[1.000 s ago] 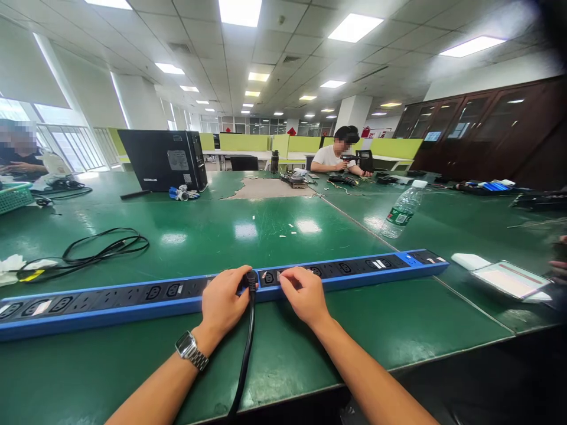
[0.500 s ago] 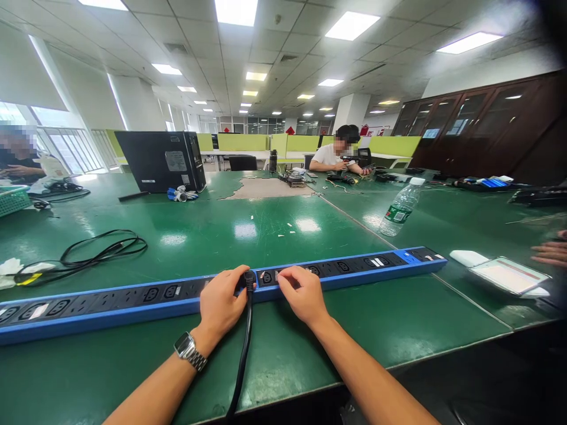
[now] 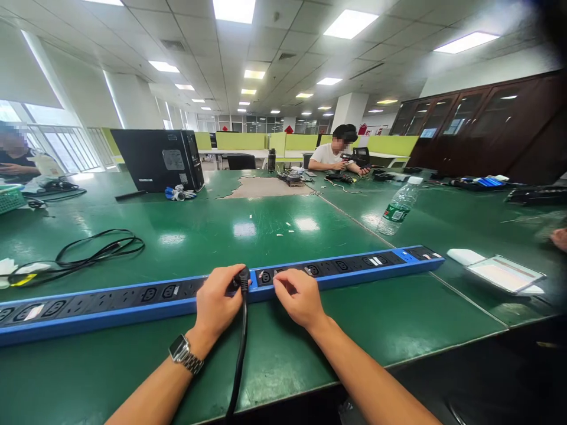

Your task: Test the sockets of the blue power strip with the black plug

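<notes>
My left hand [image 3: 215, 302] rests on the long blue power strip [image 3: 133, 298] that lies along the near edge of the green tabletop [image 3: 266, 230], running from its left edge toward the right. The grip of that hand is closed on the black plug [image 3: 243, 278], thumb and fingers pinching it where it sits at a socket about midway along the strip. From the plug a black cable [image 3: 239, 360] drops straight toward me and goes over the near edge of the tabletop. A watch [image 3: 182, 353] sits on my left wrist.

My right hand [image 3: 297, 297] lies just beside the plug, to its right, fingers curled down onto the strip's top and front edge. Its grip is narrow and holds nothing loose; it presses on the strip body.

Farther left on the tabletop a loose black cord [image 3: 95, 251] lies coiled, well apart from the strip. A black computer case [image 3: 155, 159] stands toward the far left, and a plastic water bottle [image 3: 397, 208] stands behind the strip's right end. Near the right edge a white tray-like device [image 3: 505, 274] lies just beyond the strip's end. A person in a white shirt [image 3: 330, 156] sits at the far side of the tabletop, and another person [image 3: 15, 156] sits at the far left corner.
</notes>
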The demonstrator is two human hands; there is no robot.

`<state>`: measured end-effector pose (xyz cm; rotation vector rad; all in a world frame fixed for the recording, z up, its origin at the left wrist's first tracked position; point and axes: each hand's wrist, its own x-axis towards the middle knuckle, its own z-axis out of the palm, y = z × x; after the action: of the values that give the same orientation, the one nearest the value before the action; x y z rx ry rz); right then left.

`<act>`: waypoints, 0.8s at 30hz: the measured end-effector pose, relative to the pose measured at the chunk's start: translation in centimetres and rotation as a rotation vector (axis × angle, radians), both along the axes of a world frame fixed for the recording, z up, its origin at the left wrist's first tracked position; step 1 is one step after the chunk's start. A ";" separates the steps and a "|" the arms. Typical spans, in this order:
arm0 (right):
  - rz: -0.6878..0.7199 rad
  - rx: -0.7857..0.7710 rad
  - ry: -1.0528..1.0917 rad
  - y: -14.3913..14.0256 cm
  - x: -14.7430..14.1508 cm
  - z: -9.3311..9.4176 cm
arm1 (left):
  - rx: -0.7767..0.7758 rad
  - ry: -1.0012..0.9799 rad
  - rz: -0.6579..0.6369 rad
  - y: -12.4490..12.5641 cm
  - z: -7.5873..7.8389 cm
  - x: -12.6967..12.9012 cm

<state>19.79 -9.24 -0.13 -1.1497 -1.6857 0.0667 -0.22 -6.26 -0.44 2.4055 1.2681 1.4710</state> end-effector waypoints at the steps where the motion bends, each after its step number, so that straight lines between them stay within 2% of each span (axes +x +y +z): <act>1: 0.039 -0.007 0.013 -0.1 -0.1 0.1 | 0.018 0.016 -0.024 -0.1 0.1 0.0; 8: 0.247 -0.142 0.127 -0.5 -0.4 -0.1 | 0.104 0.196 -0.156 -0.9 0.4 0.9; 13: 0.385 -0.271 0.142 -0.4 -0.6 -0.1 | 0.188 0.133 -0.227 -1.5 0.5 1.6; 17: 0.458 -0.365 0.222 -0.2 -0.7 -0.4 | 0.252 0.132 -0.193 -1.5 0.6 1.6; 22: 0.589 -0.709 0.431 -0.2 -1.1 -1.2 | 0.239 0.138 -0.160 -1.2 0.4 1.6; 24: 0.612 -0.803 0.530 -0.4 -1.4 -1.2 | 0.234 0.130 -0.164 -1.0 0.3 1.6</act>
<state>18.43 -9.66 -1.33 -0.9792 -1.4741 1.4072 1.36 -7.31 -0.14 2.7176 0.9364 1.5138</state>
